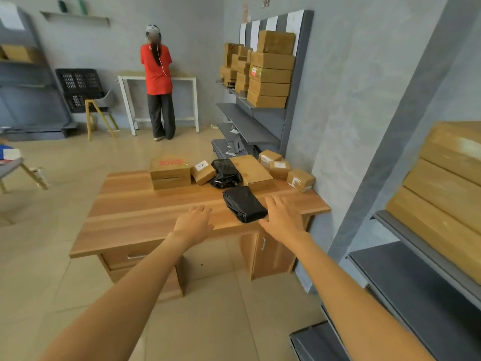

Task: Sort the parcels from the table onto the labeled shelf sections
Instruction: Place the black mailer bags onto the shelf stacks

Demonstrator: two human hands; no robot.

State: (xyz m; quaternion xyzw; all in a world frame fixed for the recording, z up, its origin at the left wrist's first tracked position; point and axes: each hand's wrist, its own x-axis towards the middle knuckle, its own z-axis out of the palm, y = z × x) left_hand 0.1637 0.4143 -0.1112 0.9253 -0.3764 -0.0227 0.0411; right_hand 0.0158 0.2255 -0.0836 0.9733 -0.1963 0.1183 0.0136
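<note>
So the desk (145, 204) is a wood-grain thing with a drawer on the left and a cabinet door on the right, sitting on a beige tiled floor (65, 162) in a room with grey walls. Its right end is pushed up near the wall, just beside a grey shelf unit (263, 126) that's stacked with cardboard boxes up top. Another shelf (416, 277) runs down the right edge of the view, also holding boxes, but it's cut off by the frame.

The closest parcel is a black plastic-wrapped parcel (243, 204) lying flat near the front edge of the desk, long axis running front-to-back and angled a bit, near end swung to the right. Behind it there's a crumpled black bag (226, 173), a long flat brown box (251, 170) pointing away toward the wall, a bigger box with red print (169, 171), and a few small labeled cartons (300, 179) along the back right.

Both hands are out over the desk with fingers spread and relaxed, holding nothing. The left hand (194, 222) hovers at the front edge, apart from the black parcel. The right hand (282, 217) is right up against the parcel's near right corner; can't tell if it's actually touching.

Labels on the cartons are too small to read. A person in a red shirt (157, 69) stands at a white table in the back, facing away.
</note>
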